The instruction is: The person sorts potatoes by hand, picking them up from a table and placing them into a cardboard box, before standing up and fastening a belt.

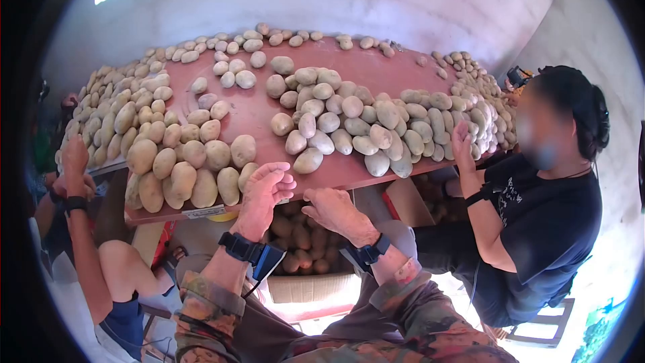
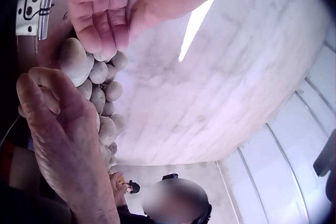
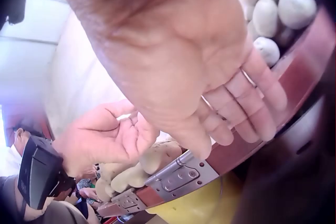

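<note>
My left hand (image 1: 263,198) is raised at the table's front edge, fingers loosely bent, holding nothing. Just to its right, my right hand (image 1: 341,214) hangs over the edge, palm down and empty. The right wrist view shows the right hand (image 3: 194,71) with fingers extended and the left hand (image 3: 110,134) beside it, apart. In the left wrist view the left hand (image 2: 107,16) is above the right hand (image 2: 71,134). Potatoes lie in a left heap (image 1: 195,153) and a right heap (image 1: 380,137) on the red table (image 1: 252,121).
Below the table edge, between my knees, stands a cardboard box (image 1: 312,289) with potatoes (image 1: 302,235). A person in a black shirt (image 1: 544,208) sits at the right, one hand raised near the potatoes. Another person's arm (image 1: 84,235) is at the left. Behind the table is a wall (image 1: 322,0).
</note>
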{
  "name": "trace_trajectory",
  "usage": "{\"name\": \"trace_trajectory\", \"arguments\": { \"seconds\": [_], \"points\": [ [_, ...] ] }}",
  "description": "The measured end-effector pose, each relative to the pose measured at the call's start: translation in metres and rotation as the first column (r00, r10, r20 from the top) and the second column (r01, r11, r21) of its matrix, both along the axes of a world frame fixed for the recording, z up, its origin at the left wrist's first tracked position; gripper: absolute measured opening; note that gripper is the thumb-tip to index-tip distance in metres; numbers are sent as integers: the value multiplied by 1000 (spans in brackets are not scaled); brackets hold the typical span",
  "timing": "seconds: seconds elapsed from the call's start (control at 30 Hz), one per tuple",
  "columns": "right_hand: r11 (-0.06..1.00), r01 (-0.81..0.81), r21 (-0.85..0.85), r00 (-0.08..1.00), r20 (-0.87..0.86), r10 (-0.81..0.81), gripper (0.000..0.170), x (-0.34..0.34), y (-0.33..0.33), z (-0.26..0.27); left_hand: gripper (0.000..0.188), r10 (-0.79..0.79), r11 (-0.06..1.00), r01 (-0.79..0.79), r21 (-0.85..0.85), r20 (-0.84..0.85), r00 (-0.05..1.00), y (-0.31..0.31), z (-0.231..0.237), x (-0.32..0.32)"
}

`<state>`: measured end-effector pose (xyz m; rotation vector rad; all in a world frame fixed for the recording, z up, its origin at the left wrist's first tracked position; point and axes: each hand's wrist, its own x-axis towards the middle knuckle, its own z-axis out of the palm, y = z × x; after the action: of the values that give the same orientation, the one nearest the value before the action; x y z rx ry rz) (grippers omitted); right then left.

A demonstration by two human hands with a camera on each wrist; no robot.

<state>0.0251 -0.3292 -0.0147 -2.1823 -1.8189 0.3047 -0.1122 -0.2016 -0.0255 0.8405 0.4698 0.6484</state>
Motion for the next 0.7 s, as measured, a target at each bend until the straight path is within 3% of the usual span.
{"name": "trace_trajectory", "arguments": {
  "seconds": [0.23,0.3,0.33,0.47,0.53,0.7],
  "points": [
    [996,-77,51,991,114,71,25,-17,9,24,16,93,996,-93,-9,-2,996,4,4,2],
    [1000,22,7,982,189,-23,24,-19,20,38,17,134,991,-134,-2,6,991,4,1,5],
    [996,65,63,972,221,-77,24,-14,26,38,17,141,990,-140,-4,5,990,3,1,5],
    [985,81,150,968,222,-113,22,7,47,49,17,76,997,-76,-18,-38,996,-4,-3,8],
    [975,67,210,938,319,-133,32,20,58,48,18,18,998,-20,-53,-33,999,-8,-6,10],
    [984,143,101,950,266,-166,56,26,78,46,17,-9,994,4,-105,-47,999,-14,-5,11]
  ]
}}
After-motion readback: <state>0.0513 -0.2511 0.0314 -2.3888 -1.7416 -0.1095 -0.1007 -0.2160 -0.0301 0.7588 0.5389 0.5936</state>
